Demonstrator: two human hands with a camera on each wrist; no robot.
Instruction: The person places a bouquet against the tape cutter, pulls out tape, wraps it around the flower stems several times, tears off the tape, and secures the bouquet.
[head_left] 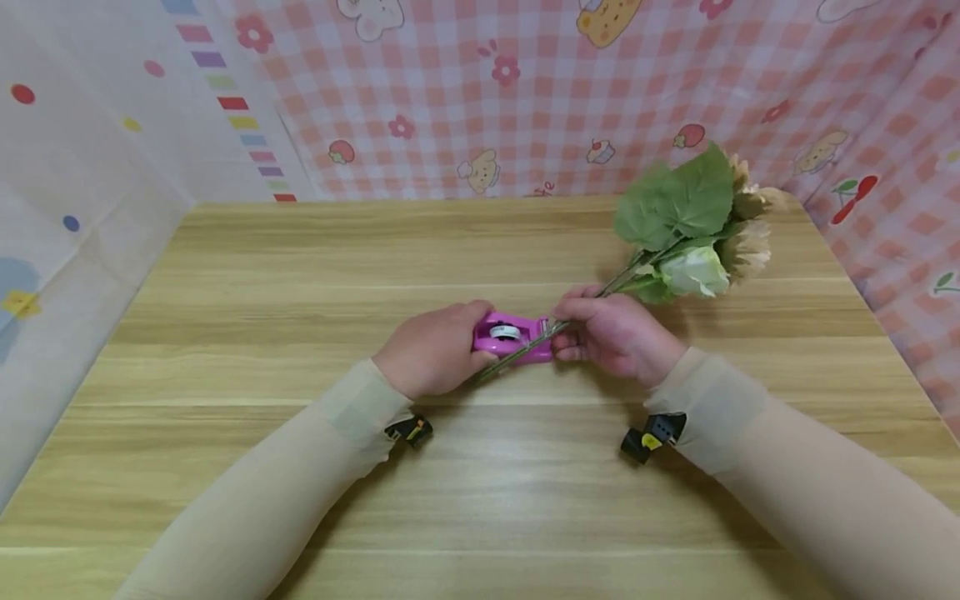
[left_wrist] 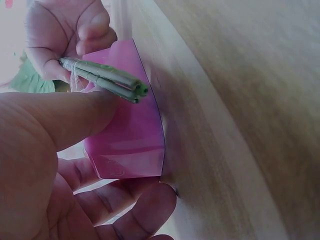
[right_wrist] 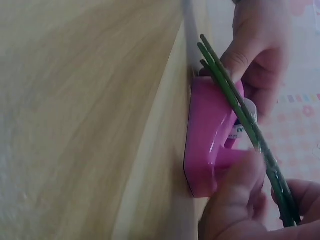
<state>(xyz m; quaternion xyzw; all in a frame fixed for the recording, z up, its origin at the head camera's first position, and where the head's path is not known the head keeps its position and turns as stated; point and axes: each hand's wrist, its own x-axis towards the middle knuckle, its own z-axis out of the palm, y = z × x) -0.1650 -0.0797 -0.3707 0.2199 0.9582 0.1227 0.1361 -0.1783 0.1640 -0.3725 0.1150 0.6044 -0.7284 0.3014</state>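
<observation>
My left hand point(head_left: 435, 346) grips the left end of a pink tape dispenser point(left_wrist: 132, 130) that rests on the table, the thumb along its near side. A white roll of tape point(head_left: 505, 332) sits inside it. In my right hand point(head_left: 626, 340) a bunch of artificial flowers is held by its green stems point(right_wrist: 241, 112), which slant across the dispenser's front with cut ends near my left thumb. Clear tape point(left_wrist: 75, 79) shows around the stems in the left wrist view. The flower heads, among them a white rose point(head_left: 696, 271), and a broad green leaf point(head_left: 678, 204) point to the back right.
The wood-grain table point(head_left: 300, 275) spreads out around both hands. Behind it hangs a pink checked cloth point(head_left: 442, 92) with cartoon prints, and a white dotted cloth point(head_left: 82, 142) covers the left side. Small black devices point(head_left: 652, 437) are strapped at both wrists.
</observation>
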